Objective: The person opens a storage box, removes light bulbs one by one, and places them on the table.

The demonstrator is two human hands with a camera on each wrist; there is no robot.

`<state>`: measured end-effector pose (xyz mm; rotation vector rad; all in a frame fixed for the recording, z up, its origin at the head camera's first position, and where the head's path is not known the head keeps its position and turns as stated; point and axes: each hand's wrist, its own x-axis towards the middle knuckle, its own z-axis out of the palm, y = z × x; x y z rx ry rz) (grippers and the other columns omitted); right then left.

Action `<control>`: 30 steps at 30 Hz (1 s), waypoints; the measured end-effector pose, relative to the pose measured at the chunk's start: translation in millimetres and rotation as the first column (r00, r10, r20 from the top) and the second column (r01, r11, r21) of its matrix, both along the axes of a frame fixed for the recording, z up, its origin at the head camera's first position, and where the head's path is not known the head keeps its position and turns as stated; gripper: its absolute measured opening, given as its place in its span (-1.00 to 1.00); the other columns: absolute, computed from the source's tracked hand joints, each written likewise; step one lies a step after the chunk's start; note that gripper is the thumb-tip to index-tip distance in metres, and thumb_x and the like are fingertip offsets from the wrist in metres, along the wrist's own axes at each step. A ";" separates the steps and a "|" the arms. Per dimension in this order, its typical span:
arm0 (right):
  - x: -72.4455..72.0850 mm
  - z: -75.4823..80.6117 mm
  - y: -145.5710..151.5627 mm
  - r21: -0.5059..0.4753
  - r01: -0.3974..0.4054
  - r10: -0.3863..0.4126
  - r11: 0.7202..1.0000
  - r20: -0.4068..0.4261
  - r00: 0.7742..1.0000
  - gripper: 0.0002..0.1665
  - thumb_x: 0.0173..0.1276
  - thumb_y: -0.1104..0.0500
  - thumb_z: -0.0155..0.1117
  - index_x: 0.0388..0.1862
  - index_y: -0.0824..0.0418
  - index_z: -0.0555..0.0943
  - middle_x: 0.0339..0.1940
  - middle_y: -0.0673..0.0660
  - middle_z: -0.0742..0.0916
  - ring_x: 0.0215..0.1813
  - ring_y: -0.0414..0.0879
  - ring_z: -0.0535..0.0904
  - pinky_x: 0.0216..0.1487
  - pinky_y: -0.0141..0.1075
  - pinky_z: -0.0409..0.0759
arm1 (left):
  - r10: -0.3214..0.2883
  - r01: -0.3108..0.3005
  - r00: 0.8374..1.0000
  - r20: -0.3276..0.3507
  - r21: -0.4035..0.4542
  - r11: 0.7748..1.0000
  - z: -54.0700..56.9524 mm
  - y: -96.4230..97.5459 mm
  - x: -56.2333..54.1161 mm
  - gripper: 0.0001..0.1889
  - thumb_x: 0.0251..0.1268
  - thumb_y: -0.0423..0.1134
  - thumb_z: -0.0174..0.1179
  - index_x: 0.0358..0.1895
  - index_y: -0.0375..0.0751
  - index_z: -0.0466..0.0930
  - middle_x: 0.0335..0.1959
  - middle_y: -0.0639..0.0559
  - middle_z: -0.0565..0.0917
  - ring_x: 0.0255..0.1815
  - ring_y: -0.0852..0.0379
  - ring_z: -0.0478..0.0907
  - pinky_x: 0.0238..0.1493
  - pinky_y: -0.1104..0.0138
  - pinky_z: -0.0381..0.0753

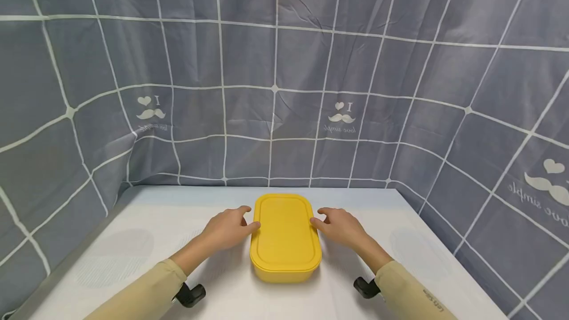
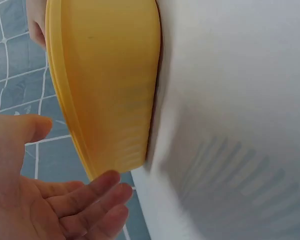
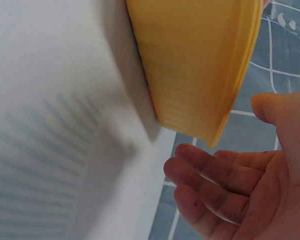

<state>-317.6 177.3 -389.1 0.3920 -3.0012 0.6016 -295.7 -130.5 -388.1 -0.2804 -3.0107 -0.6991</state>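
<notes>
A yellow plastic box with a fitted lid (image 1: 285, 233) sits on the white tabletop, its long sides facing left and right. My left hand (image 1: 227, 228) is at its left side, thumb over the lid's edge in the head view. Across from it, my right hand (image 1: 341, 226) has its thumb at the right edge. In the left wrist view, the fingers spread loosely beside the box's ribbed wall (image 2: 107, 90). The right wrist view likewise has relaxed fingers near the wall (image 3: 190, 65), with a gap to the thumb. Whether either hand touches the box I cannot tell. Its contents are hidden.
The white tabletop (image 1: 160, 241) carries faint grey printed shapes. A grey curtain (image 1: 249, 112) with white grid lines hangs behind the table and along both sides. A black wrist mount (image 1: 190, 295) shows below the left forearm, another black mount (image 1: 366, 288) below the right.
</notes>
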 end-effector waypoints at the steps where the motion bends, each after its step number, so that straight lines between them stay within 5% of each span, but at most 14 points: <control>1: 0.0 -1.8 -0.2 -0.003 0.003 -0.003 1.000 0.008 1.000 -0.35 0.41 -0.24 0.21 0.26 0.17 0.62 -0.21 0.01 0.77 -0.18 -0.12 0.67 -0.14 -0.10 0.61 | -0.002 0.002 1.000 0.008 0.003 1.000 -1.1 0.9 -0.4 -0.32 0.33 0.19 0.19 0.35 -0.22 0.49 -0.29 0.08 0.70 -0.33 0.16 0.60 -0.25 0.17 0.57; 6: 0.3 -8.9 -2.7 -0.028 -0.001 0.002 1.000 0.037 0.999 -0.33 0.37 -0.23 0.24 0.25 0.20 0.63 -0.25 0.01 0.77 -0.25 -0.15 0.64 -0.21 -0.16 0.59 | -0.003 0.003 1.000 0.031 0.008 1.000 -6.3 4.8 -2.0 -0.30 0.32 0.19 0.20 0.33 -0.27 0.51 -0.20 0.02 0.74 -0.19 0.09 0.67 -0.16 0.10 0.62; 14: 1.6 -12.3 -11.3 -0.065 -0.033 0.036 0.997 0.055 0.998 -0.45 0.38 -0.13 0.25 0.20 0.17 0.66 -0.49 -0.02 0.63 -0.47 -0.14 0.48 -0.43 -0.26 0.42 | -0.019 0.019 0.999 0.038 0.006 1.000 -6.7 9.7 -0.3 -0.34 0.31 0.12 0.22 0.30 -0.32 0.53 -0.11 -0.05 0.75 -0.26 0.11 0.62 -0.12 0.08 0.61; 22: 3.8 -11.9 -15.0 -0.062 -0.043 0.046 0.997 0.039 0.998 -0.64 0.41 -0.06 0.22 -0.03 0.16 0.69 -0.64 -0.01 0.52 -0.58 -0.13 0.37 -0.52 -0.29 0.29 | -0.050 0.046 0.996 0.073 0.049 0.998 -4.9 14.3 2.7 -0.57 0.37 0.00 0.19 0.09 -0.26 0.60 -0.47 0.07 0.58 -0.48 0.13 0.44 -0.41 0.25 0.40; 30: 4.4 -10.8 -16.9 -0.071 -0.054 0.056 0.996 0.029 0.998 -0.73 0.42 0.00 0.22 -0.18 0.18 0.67 -0.65 0.01 0.51 -0.60 -0.13 0.35 -0.54 -0.31 0.28 | -0.079 0.068 0.994 0.082 0.125 0.990 -5.0 16.0 6.4 -0.79 0.40 -0.11 0.16 -0.14 -0.19 0.58 -0.55 0.05 0.52 -0.58 0.15 0.40 -0.51 0.30 0.34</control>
